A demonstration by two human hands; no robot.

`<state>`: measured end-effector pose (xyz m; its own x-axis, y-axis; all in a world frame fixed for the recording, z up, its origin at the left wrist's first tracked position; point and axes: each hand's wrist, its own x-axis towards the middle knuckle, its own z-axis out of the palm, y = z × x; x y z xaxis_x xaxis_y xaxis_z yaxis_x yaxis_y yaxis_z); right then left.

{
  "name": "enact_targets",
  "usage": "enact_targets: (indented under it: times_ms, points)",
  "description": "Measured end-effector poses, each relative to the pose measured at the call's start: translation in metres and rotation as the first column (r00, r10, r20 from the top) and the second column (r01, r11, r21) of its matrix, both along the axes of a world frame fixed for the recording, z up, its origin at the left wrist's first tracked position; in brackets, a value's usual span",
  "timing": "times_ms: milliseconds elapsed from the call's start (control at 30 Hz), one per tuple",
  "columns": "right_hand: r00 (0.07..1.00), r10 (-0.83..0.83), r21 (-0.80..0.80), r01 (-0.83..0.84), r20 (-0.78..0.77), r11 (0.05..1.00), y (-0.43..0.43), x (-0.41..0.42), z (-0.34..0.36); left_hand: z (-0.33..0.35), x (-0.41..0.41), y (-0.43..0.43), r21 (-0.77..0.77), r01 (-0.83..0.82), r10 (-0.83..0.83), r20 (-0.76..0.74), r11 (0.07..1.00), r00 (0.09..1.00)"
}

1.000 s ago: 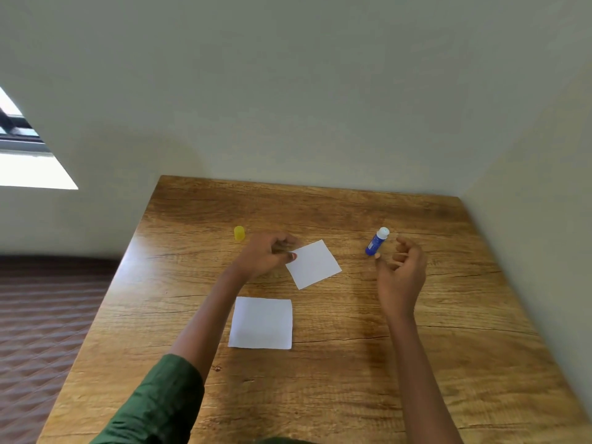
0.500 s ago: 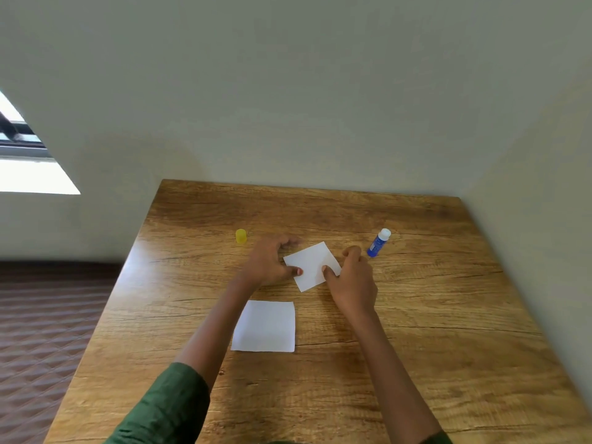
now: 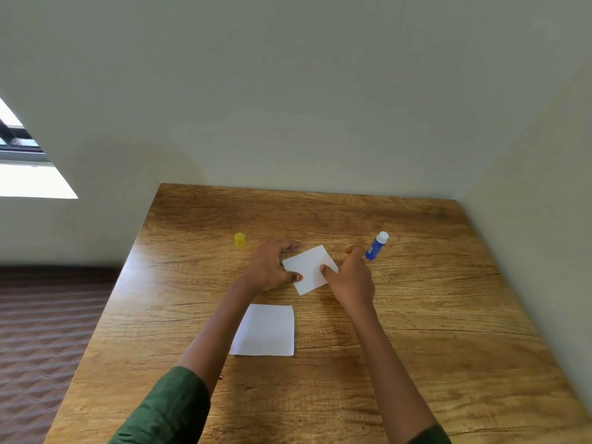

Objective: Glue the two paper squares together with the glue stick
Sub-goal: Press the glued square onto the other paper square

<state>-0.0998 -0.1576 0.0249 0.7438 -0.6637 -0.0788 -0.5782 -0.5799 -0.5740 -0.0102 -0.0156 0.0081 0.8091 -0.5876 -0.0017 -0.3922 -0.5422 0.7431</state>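
Paper square (image 3: pixel 309 269) pinched between left hand (image 3: pixel 269 267) and right hand (image 3: pixel 350 277), edge-on fingers.

A brown wooden table (image 3: pixel 448 315) stands in a corner. Pale walls (image 3: pixel 288 91) rise behind it (a bright window (image 3: pixel 28 177) sits left).

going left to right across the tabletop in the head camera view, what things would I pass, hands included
Yellow cap → left hand → tilted paper square → right hand → glue stick. The near paper square lies closer to the camera, below the left hand, so it is left out.
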Motion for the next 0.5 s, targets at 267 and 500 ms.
enact_targets:
  times_ms: [267,500]
  points:
    - [0.996,0.009,-0.134,-0.021,-0.088,0.991,0.006,0.003,0.001,0.001,0.000,0.001,-0.006,0.000,0.000,-0.002,1.000,1.000]
    - [0.996,-0.024,-0.090,0.017,-0.083,0.996,0.006,0.003,0.003,0.000,0.000,0.000,0.001,0.003,-0.003,-0.012,1.000,1.000]
